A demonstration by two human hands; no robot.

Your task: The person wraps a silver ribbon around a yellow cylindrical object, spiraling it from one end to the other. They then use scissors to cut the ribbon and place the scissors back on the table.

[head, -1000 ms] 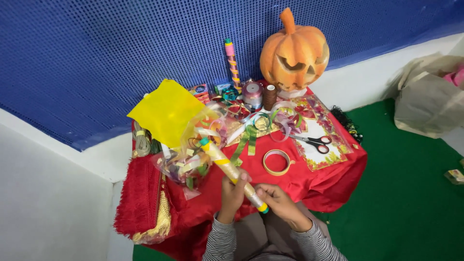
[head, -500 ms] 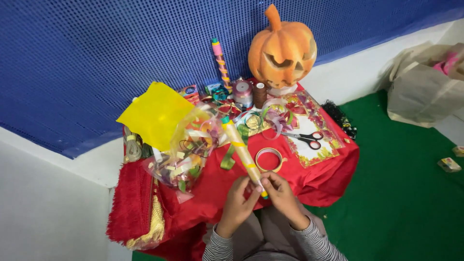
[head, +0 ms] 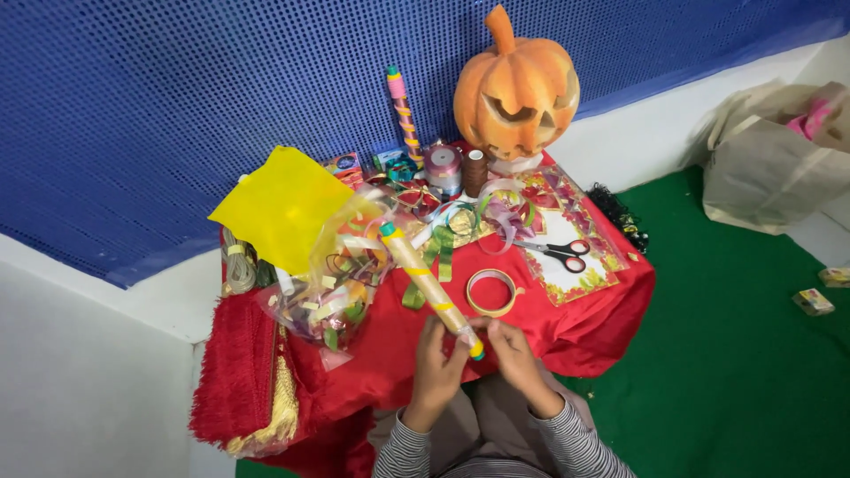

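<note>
the beige stick (head: 428, 285) ran slantwise up and away to the left over the red table (head: 611, 301), its near green-capped end pinched between closed fingers of the left hand (head: 437, 358) and right hand (head: 512, 354).

A blue dotted wall (head: 177, 106) rises above white ledges (head: 80, 354) and green floor (head: 735, 372).

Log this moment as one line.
left hand: holds stick | right hand: at stick end | tape roll, scissors on table
</note>
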